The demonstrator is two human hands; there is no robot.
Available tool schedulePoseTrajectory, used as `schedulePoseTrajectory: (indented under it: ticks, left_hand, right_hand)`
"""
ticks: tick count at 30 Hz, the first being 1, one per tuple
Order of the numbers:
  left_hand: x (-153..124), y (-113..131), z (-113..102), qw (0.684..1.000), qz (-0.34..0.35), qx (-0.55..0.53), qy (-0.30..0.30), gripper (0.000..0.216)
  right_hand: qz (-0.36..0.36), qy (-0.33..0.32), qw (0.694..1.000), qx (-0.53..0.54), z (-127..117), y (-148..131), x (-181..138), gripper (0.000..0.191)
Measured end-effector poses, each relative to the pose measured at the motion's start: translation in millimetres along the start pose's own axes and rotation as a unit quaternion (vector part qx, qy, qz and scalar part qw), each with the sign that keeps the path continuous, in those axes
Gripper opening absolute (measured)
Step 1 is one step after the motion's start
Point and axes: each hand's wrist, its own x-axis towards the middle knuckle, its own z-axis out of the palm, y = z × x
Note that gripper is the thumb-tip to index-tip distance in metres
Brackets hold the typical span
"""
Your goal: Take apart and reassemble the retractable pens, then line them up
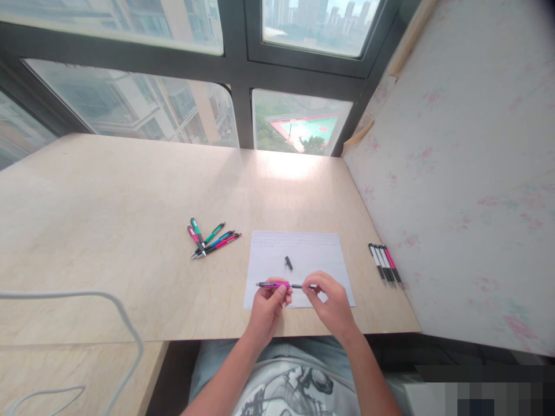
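Low over a sheet of paper, my left hand is closed around the magenta barrel of a pen. A thin dark pen refill sticks out of the barrel's right end. My right hand pinches the refill's far end between thumb and fingers, which partly hide it. On the paper beyond my hands lies a short black piece, which looks like a pen's grip section with a small spring-like bit beside it.
Several coloured pens lie in a loose pile left of the paper. Several more pens, white and pink with black grips, lie side by side near the wall. A white cable loops over the table's left front. Windows stand behind.
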Motion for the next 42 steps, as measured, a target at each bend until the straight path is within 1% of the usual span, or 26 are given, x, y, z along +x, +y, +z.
schedulePoseTrajectory:
  ticks: [3, 6, 9, 13, 17, 20, 23, 26, 30, 33, 36, 39, 40, 42]
  left_hand:
    - [0.5, -1.0, -1.6, 1.0, 0.0, -0.005, -0.004, 0.022]
    - [0.7, -1.1, -2.2, 1.0, 0.0, -0.009, -0.002, 0.021]
    - [0.4, -0.3, -1.5, 1.0, -0.002, -0.015, -0.002, 0.02]
    - [-0.5, 0.6, -0.5, 1.0, -0.004, -0.03, 0.0, 0.017]
    - [-0.7, 0.5, -1.1, 0.999, -0.005, -0.039, -0.001, 0.015]
    - [-0.3, 0.0, -1.6, 0.999, -0.007, -0.041, -0.002, 0.016]
    - [0.1, -0.3, -1.5, 0.999, -0.007, -0.039, 0.0, 0.017]
    - [0.2, 0.3, -0.4, 0.999, -0.009, -0.034, 0.003, 0.018]
    - [0.1, 1.9, 1.1, 0.999, -0.008, -0.032, 0.004, 0.02]
    - [0.4, 2.3, 1.1, 1.0, -0.006, -0.029, 0.001, 0.02]
    - [0.8, 1.7, 0.0, 1.0, -0.003, -0.023, -0.005, 0.021]
    - [1.5, 0.0, -1.0, 1.0, 0.0, -0.016, -0.011, 0.021]
    - [1.8, -0.6, -1.1, 1.0, 0.002, -0.012, -0.012, 0.021]
    - [2.4, -1.7, -0.9, 1.0, 0.011, -0.001, -0.016, 0.02]
  right_hand:
    - [0.017, 0.002, 1.0, 0.006, 1.2, 2.4, -0.5, 0.01]
    - [0.017, -0.026, 0.999, -0.006, -1.6, 2.7, -0.8, 0.012]
    - [0.015, -0.045, 0.998, -0.031, -9.9, -0.5, -0.4, 0.013]
    - [0.016, -0.057, 0.996, -0.067, -26.8, -1.1, -0.4, 0.016]
    - [0.028, -0.042, 0.995, -0.091, -42.6, 12.4, -3.6, 0.019]
    - [0.056, -0.007, 0.994, -0.098, -44.4, 27.9, -5.3, 0.019]
    - [0.084, 0.028, 0.989, -0.118, -31.9, 41.4, -2.6, 0.018]
    - [0.093, 0.05, 0.981, -0.162, -8.7, 49.4, 5.8, 0.017]
    - [0.095, 0.065, 0.969, -0.22, 22.4, 51.9, 21.0, 0.016]
    - [0.11, 0.068, 0.961, -0.245, 35.5, 51.6, 28.1, 0.016]
    - [0.122, 0.068, 0.967, -0.213, 34.9, 50.0, 27.7, 0.02]
    - [0.155, 0.066, 0.981, -0.096, 22.1, 43.7, 21.2, 0.03]
    - [0.166, 0.051, 0.984, -0.047, 16.5, 40.1, 18.2, 0.034]
    - [0.168, -0.012, 0.985, 0.029, 5.8, 31.2, 11.8, 0.036]
